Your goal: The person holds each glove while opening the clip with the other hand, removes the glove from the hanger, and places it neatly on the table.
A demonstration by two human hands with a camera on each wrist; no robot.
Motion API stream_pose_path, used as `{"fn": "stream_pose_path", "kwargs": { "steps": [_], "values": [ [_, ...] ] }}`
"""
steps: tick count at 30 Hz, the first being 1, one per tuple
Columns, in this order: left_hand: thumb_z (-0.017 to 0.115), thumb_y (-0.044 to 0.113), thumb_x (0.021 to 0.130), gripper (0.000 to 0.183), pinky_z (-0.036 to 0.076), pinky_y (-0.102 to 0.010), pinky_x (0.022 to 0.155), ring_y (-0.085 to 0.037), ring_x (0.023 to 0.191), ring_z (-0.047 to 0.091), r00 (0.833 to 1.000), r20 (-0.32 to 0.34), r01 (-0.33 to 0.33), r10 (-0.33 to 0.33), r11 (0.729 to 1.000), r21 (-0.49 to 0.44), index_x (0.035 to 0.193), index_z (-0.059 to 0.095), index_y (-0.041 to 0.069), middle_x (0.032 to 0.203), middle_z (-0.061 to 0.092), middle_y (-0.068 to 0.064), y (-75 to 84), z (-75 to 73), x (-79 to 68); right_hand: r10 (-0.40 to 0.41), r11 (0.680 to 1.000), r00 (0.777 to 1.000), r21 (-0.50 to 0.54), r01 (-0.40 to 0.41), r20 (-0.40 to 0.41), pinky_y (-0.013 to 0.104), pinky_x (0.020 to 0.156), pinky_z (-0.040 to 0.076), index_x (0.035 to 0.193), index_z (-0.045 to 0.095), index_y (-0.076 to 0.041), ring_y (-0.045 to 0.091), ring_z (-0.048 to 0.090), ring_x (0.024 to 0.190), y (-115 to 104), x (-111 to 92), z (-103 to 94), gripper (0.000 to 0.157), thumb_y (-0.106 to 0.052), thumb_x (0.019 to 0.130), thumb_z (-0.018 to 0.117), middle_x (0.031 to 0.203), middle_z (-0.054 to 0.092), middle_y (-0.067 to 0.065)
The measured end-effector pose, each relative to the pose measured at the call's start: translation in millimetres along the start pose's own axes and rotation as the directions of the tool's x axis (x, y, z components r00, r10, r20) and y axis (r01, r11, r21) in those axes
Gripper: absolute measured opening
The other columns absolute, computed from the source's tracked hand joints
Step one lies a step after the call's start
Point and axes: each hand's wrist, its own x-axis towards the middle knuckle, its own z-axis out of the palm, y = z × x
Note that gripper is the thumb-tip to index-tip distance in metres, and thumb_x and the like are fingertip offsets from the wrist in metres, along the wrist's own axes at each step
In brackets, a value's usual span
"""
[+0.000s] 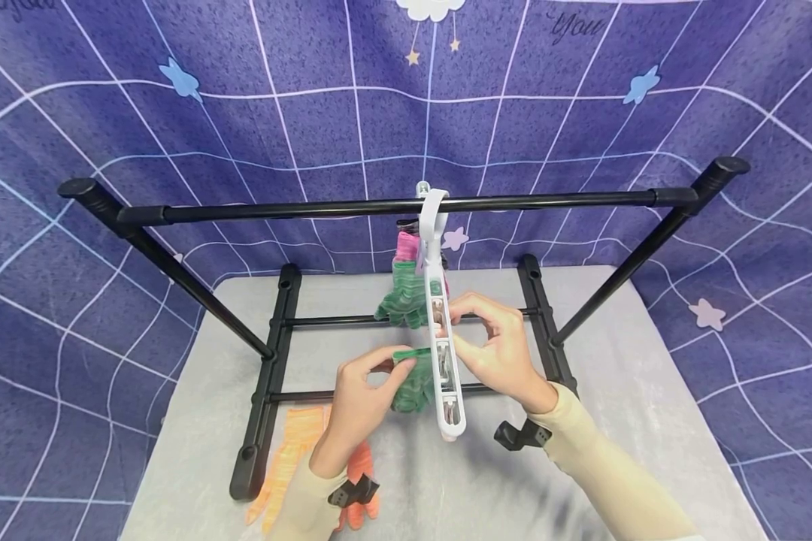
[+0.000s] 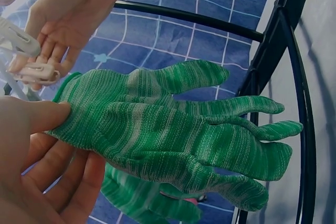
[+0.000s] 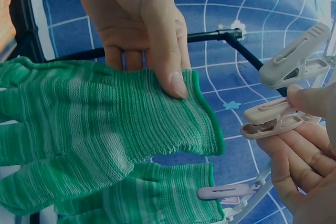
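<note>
My left hand [image 1: 365, 398] pinches the cuff of a green striped knit glove [image 2: 142, 124] between thumb and fingers. The glove's fingers point away from the hanger. On the white clip hanger [image 1: 450, 398], my right hand [image 1: 499, 349] pinches a pale clothespin [image 3: 270, 120], with thumb above and fingers below. In the right wrist view the cuff edge is a short way from that clothespin. Another green glove [image 3: 181, 190] hangs behind, its cuff held by a lilac clothespin [image 3: 223, 192].
The hanger hooks over the black rack's top bar [image 1: 298, 209]. Farther back hangs something with a pink cuff [image 1: 407, 246]. An orange glove [image 1: 291, 458] and a red-orange glove [image 1: 362, 462] lie on the grey surface [image 1: 487, 481] at front left. A purple curtain [image 1: 311, 128] surrounds the rack.
</note>
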Motion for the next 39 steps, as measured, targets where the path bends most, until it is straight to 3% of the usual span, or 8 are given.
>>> {"fn": "stream_pose_path", "kwargs": {
  "steps": [8, 12, 20, 28, 34, 39],
  "values": [
    [0.079, 0.026, 0.101, 0.012, 0.064, -0.029, 0.065, -0.015, 0.093, 0.074, 0.998, 0.014, 0.054, -0.054, 0.998, -0.020, 0.113, 0.083, 0.025, 0.103, 0.080, 0.006, -0.1, -3.2, -7.8, 0.013, 1.000, 1.000, 0.011, -0.013, 0.001, 0.025, 0.084, 0.056, 0.096, 0.075, 0.001, 0.017, 0.065, 0.087, -0.3, -3.0, -0.7, 0.023, 0.016, 0.079, 0.078, 0.089, 0.072, 0.012],
    [0.079, 0.024, 0.101, 0.013, 0.064, -0.029, 0.070, -0.014, 0.093, 0.075, 0.999, 0.023, 0.045, -0.045, 0.999, -0.013, 0.113, 0.083, 0.025, 0.103, 0.080, 0.007, -2.3, -5.1, -11.0, 0.022, 1.000, 1.000, 0.016, -0.022, 0.005, 0.026, 0.086, 0.057, 0.097, 0.076, -0.001, 0.017, 0.066, 0.087, -0.8, -2.8, -0.2, 0.025, 0.013, 0.078, 0.083, 0.089, 0.073, 0.009],
    [0.078, 0.025, 0.101, 0.014, 0.062, -0.030, 0.065, -0.014, 0.092, 0.074, 0.999, 0.009, 0.045, -0.045, 0.999, -0.001, 0.115, 0.082, 0.028, 0.104, 0.080, 0.011, -2.8, -9.6, -15.3, 0.044, 0.999, 0.999, 0.026, -0.045, 0.020, 0.029, 0.089, 0.058, 0.099, 0.076, -0.003, 0.017, 0.068, 0.090, -1.1, -3.1, 0.0, 0.030, 0.011, 0.076, 0.087, 0.094, 0.076, 0.009],
    [0.081, 0.029, 0.099, 0.015, 0.065, -0.036, 0.072, -0.012, 0.091, 0.077, 0.994, -0.019, 0.104, -0.104, 0.995, 0.004, 0.113, 0.082, 0.033, 0.100, 0.079, 0.015, -4.9, -13.8, -21.4, 0.044, 0.997, 0.999, 0.064, -0.046, 0.022, 0.028, 0.088, 0.057, 0.106, 0.075, 0.003, 0.017, 0.066, 0.091, 0.6, -4.4, -0.1, 0.034, 0.018, 0.076, 0.083, 0.092, 0.070, 0.024],
    [0.083, 0.029, 0.098, 0.015, 0.066, -0.041, 0.076, -0.013, 0.090, 0.078, 0.989, -0.024, 0.149, -0.149, 0.989, -0.010, 0.112, 0.083, 0.031, 0.100, 0.080, 0.013, -5.3, -18.5, -27.7, 0.020, 0.998, 1.000, 0.066, -0.021, 0.018, 0.029, 0.088, 0.057, 0.107, 0.075, 0.004, 0.019, 0.066, 0.091, 1.0, -4.9, -1.2, 0.037, 0.020, 0.075, 0.082, 0.093, 0.071, 0.023],
    [0.083, 0.027, 0.097, 0.015, 0.066, -0.037, 0.078, -0.013, 0.091, 0.077, 0.988, -0.028, 0.151, -0.151, 0.989, -0.001, 0.112, 0.083, 0.030, 0.099, 0.080, 0.014, -5.9, -20.7, -31.9, 0.009, 0.998, 1.000, 0.059, -0.010, 0.024, 0.028, 0.089, 0.056, 0.108, 0.074, 0.005, 0.019, 0.065, 0.092, 1.0, -5.6, -1.2, 0.037, 0.018, 0.074, 0.083, 0.095, 0.072, 0.021]
  ]
}}
